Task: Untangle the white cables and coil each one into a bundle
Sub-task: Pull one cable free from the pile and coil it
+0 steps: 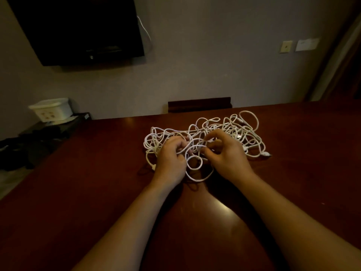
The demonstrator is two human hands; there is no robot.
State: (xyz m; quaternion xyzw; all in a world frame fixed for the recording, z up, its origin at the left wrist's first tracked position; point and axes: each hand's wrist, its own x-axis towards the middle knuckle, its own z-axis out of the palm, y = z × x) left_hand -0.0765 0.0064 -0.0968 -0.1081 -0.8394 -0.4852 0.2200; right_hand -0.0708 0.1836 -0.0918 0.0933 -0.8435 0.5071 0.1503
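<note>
A loose tangle of white cables (207, 137) lies on the dark red-brown bench (97, 173), toward its far edge, still one knotted heap with no coiled bundle in it. Loops spread out to both sides of the hands, the wider mass on the right, where a plug end (266, 154) sticks out at the heap's near right corner. One round loop (195, 162) hangs between the two hands at the near side of the tangle, with a larger loop just below it lying on the bench.

The left hand (172, 159) sits on the left half of the tangle, its fingers curled round several strands. The right hand (224, 155) is at the middle of the tangle, fingers bent, thumb and forefinger pinching what looks like a strand or a small connector; the light is dim and the exact piece is hard to make out. Both forearms reach in from the near edge of the bench, apart from each other.

Beyond the tangle, against the far edge of the bench, the top of a dark chair back (199, 103) shows. Up on the wall left of the tangle hangs a black screen (78, 30), with a thin white lead (145, 32) running down its right side. Far left of the tangle, on a low dark stand, is a white lidded box (52, 110). On the wall to the upper right of the tangle are a small socket plate (285, 46) and a pale card (306, 44).
</note>
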